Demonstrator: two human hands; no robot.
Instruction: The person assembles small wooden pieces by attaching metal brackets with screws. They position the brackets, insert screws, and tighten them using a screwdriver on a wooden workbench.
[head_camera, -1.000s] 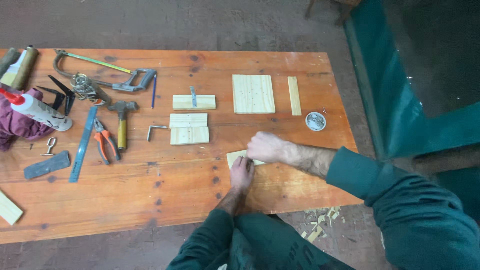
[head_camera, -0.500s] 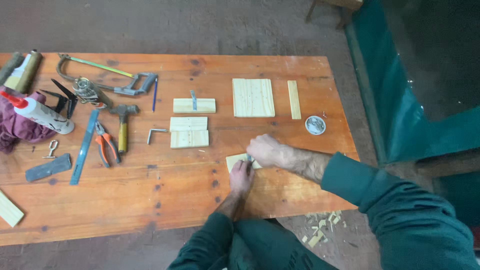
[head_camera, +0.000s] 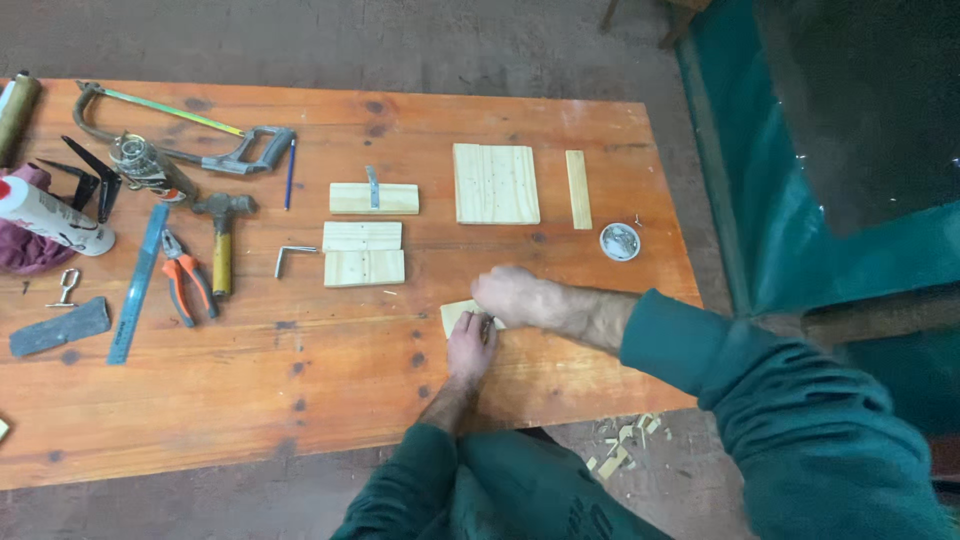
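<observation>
Both hands meet over a small pale wood piece (head_camera: 455, 314) near the front middle of an orange wooden table (head_camera: 300, 380). My left hand (head_camera: 470, 345) lies flat, fingers pressing the near side of the piece. My right hand (head_camera: 512, 296) is curled over its right end, and a thin dark item shows under its fingers; what it is I cannot make out. Most of the piece is hidden by the hands. Just beyond lie two stacked wood blocks (head_camera: 363, 254) and an L-shaped metal key (head_camera: 292, 256).
A square pale board (head_camera: 495, 183), a thin strip (head_camera: 578, 189), a block with a metal bracket (head_camera: 373, 197) and a small round tin (head_camera: 619, 241) lie farther back. At left: hammer (head_camera: 222, 228), pliers (head_camera: 186, 285), blue ruler (head_camera: 139, 282), hacksaw (head_camera: 190, 135), pencil (head_camera: 290, 172), glue bottle (head_camera: 52, 218). Wood chips (head_camera: 620, 450) litter the floor.
The view shifted slightly; both hands stayed on the small wood piece, the right hand settling a little lower over its right end.
</observation>
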